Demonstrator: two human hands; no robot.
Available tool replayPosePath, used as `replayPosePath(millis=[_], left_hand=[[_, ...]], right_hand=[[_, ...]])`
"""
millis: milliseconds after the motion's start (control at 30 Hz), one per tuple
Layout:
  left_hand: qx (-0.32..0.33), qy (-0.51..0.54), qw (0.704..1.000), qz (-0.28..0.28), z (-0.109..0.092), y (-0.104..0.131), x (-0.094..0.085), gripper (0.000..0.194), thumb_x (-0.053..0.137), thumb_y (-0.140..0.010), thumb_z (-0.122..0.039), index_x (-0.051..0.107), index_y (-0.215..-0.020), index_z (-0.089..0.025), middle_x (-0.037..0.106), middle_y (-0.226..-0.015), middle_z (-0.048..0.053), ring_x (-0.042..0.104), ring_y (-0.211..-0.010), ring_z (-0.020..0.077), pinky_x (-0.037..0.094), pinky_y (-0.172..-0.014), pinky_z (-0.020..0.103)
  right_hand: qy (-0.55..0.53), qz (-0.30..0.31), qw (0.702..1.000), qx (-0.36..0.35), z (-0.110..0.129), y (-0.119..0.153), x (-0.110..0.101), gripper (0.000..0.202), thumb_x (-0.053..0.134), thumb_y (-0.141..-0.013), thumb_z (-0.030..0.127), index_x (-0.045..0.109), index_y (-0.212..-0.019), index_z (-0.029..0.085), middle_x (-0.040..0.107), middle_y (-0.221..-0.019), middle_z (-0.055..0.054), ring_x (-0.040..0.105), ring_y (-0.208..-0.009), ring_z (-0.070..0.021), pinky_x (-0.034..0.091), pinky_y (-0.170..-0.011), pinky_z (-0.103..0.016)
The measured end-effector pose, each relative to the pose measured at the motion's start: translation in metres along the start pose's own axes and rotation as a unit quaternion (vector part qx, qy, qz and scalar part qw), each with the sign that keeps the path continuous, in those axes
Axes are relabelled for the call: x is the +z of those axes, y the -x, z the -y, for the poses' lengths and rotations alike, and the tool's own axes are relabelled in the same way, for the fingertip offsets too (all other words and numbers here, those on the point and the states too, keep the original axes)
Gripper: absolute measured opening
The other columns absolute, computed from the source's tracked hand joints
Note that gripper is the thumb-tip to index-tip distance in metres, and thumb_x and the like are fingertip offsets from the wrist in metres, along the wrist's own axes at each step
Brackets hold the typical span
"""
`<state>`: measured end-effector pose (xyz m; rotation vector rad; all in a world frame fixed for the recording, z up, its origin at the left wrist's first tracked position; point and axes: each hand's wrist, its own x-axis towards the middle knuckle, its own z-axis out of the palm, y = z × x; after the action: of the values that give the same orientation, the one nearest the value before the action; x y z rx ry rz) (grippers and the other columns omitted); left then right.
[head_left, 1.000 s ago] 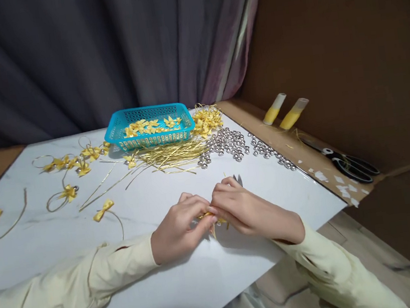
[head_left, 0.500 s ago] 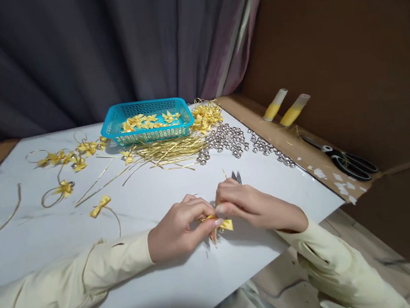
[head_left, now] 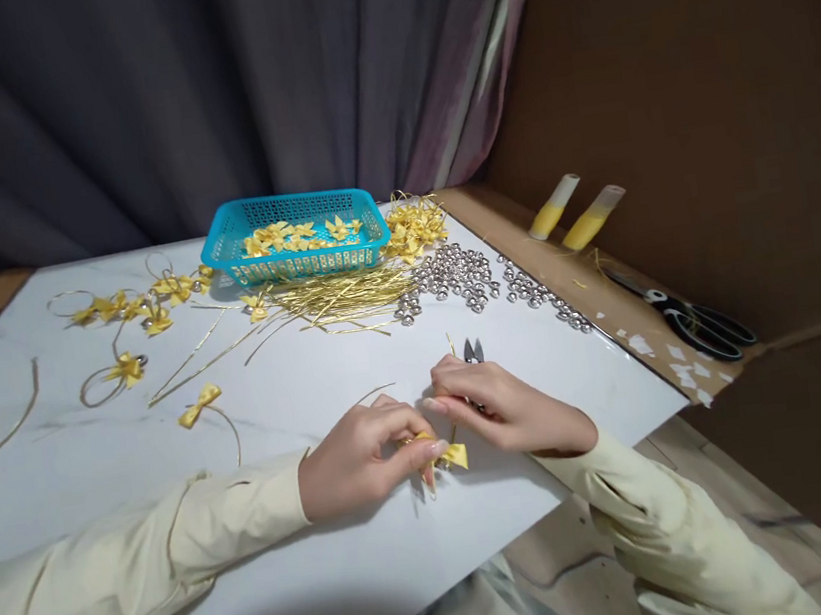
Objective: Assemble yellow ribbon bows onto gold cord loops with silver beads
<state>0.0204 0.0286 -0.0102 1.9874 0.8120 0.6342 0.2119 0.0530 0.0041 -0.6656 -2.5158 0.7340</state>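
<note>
My left hand [head_left: 370,457] pinches a yellow ribbon bow [head_left: 455,456] with thumb and fingers, just above the white tabletop. Part of a silvery bead shows under the bow, and fingertips hide the rest. Close on the right, my right hand [head_left: 510,405] has its fingers curled together; what they grip is hidden. A gold cord [head_left: 450,345] sticks up behind these fingers. Beyond the knuckles show the blades of small snips [head_left: 472,351]; their handles are mostly covered, and I cannot tell whether the hand holds them.
A blue basket [head_left: 299,268] of yellow ribbon bows stands at the back. Before it lie gold cords [head_left: 341,298] and many silvery beads [head_left: 455,271]. Looped bow pieces [head_left: 127,369] are on the left. Large scissors [head_left: 691,316] and two yellow-filled tubes [head_left: 593,218] lie at right.
My right hand has drawn slightly to the right, away from the bow, opening a gap between the hands. My left hand keeps its pinch on the bow almost in place.
</note>
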Motion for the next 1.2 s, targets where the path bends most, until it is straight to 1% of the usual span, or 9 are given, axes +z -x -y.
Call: replayPosePath(millis=[100, 233, 467, 667, 800, 900, 967, 1067, 1200], left_hand=[[0.007, 0.0, 1.0, -0.009, 0.001, 0.0, 0.001, 0.016, 0.051, -0.085, -0.023, 0.059, -0.071, -0.018, 0.068, -0.065, 0.002, 0.058, -0.07, 0.0151, 0.04, -0.072, 0.025], [0.024, -0.018, 0.999, -0.027, 0.007, 0.0, 0.002, 0.02, 0.05, -0.085, -0.023, 0.058, -0.067, -0.017, 0.065, -0.064, 0.001, 0.057, -0.068, 0.0134, 0.039, -0.069, 0.023], [0.015, -0.027, 0.999, -0.022, 0.01, 0.002, 0.002, 0.022, 0.051, -0.083, -0.021, 0.058, -0.063, -0.016, 0.064, -0.063, 0.001, 0.056, -0.07, 0.0136, 0.041, -0.07, 0.023], [-0.058, 0.06, 0.996, 0.01, 0.006, 0.001, 0.0, 0.018, 0.051, -0.084, -0.023, 0.063, -0.076, -0.013, 0.067, -0.07, 0.004, 0.06, -0.069, 0.0137, 0.044, -0.066, 0.022], [-0.078, 0.126, 0.989, 0.013, 0.006, 0.0, 0.001, 0.021, 0.051, -0.084, -0.026, 0.059, -0.069, -0.013, 0.067, -0.065, 0.004, 0.063, -0.064, 0.0137, 0.046, -0.065, 0.023], [-0.084, 0.133, 0.988, 0.006, 0.005, -0.001, 0.002, 0.02, 0.051, -0.084, -0.026, 0.058, -0.07, -0.012, 0.067, -0.063, 0.004, 0.062, -0.06, 0.0132, 0.047, -0.063, 0.023], [-0.08, 0.116, 0.99, -0.006, 0.005, -0.001, 0.002, 0.02, 0.051, -0.084, -0.026, 0.059, -0.072, -0.012, 0.067, -0.063, 0.004, 0.061, -0.06, 0.013, 0.046, -0.062, 0.023], [-0.067, 0.075, 0.995, -0.027, 0.006, -0.001, 0.001, 0.02, 0.051, -0.083, -0.027, 0.059, -0.07, -0.013, 0.066, -0.065, 0.004, 0.061, -0.064, 0.014, 0.046, -0.063, 0.024], [-0.047, 0.054, 0.997, -0.036, 0.007, 0.0, 0.001, 0.017, 0.05, -0.083, -0.022, 0.059, -0.072, -0.014, 0.066, -0.066, 0.003, 0.06, -0.065, 0.0135, 0.045, -0.064, 0.024]], right_hand=[[-0.012, -0.005, 1.0, 0.021, -0.001, 0.0, 0.0, 0.035, 0.025, -0.096, 0.033, 0.038, -0.066, 0.02, 0.04, -0.061, 0.003, 0.041, -0.059, -0.0111, 0.038, -0.064, -0.026], [-0.014, 0.045, 0.999, -0.001, -0.001, -0.002, 0.005, 0.04, 0.024, -0.095, 0.04, 0.042, -0.067, 0.018, 0.043, -0.061, 0.002, 0.044, -0.06, -0.011, 0.039, -0.068, -0.026], [-0.036, 0.048, 0.998, -0.01, -0.002, -0.004, 0.011, 0.028, 0.033, -0.094, 0.024, 0.047, -0.071, 0.016, 0.049, -0.063, 0.0, 0.045, -0.062, -0.0113, 0.039, -0.065, -0.024], [-0.043, 0.027, 0.999, -0.013, -0.003, -0.003, 0.01, 0.026, 0.034, -0.092, 0.02, 0.041, -0.066, 0.018, 0.043, -0.06, 0.001, 0.042, -0.059, -0.0109, 0.037, -0.063, -0.024], [-0.025, -0.012, 0.999, 0.022, -0.007, -0.002, 0.007, 0.027, 0.038, -0.091, 0.021, 0.039, -0.064, 0.018, 0.037, -0.058, 0.003, 0.039, -0.056, -0.0095, 0.032, -0.057, -0.022], [-0.065, -0.023, 0.995, 0.078, -0.01, -0.001, 0.005, 0.03, 0.037, -0.092, 0.027, 0.042, -0.065, 0.017, 0.041, -0.057, 0.004, 0.04, -0.054, -0.0082, 0.032, -0.055, -0.021], [-0.113, -0.005, 0.987, 0.113, -0.013, -0.001, 0.006, 0.036, 0.033, -0.093, 0.036, 0.044, -0.064, 0.016, 0.042, -0.055, 0.004, 0.039, -0.051, -0.0074, 0.031, -0.052, -0.02], [-0.178, 0.054, 0.972, 0.141, -0.013, -0.001, 0.01, 0.044, 0.037, -0.09, 0.046, 0.048, -0.06, 0.015, 0.037, -0.051, 0.005, 0.033, -0.047, -0.0063, 0.027, -0.046, -0.019], [-0.26, 0.089, 0.949, 0.152, -0.009, -0.002, 0.013, 0.041, 0.04, -0.09, 0.042, 0.062, -0.073, 0.011, 0.054, -0.059, 0.001, 0.043, -0.053, -0.0073, 0.034, -0.052, -0.02]])
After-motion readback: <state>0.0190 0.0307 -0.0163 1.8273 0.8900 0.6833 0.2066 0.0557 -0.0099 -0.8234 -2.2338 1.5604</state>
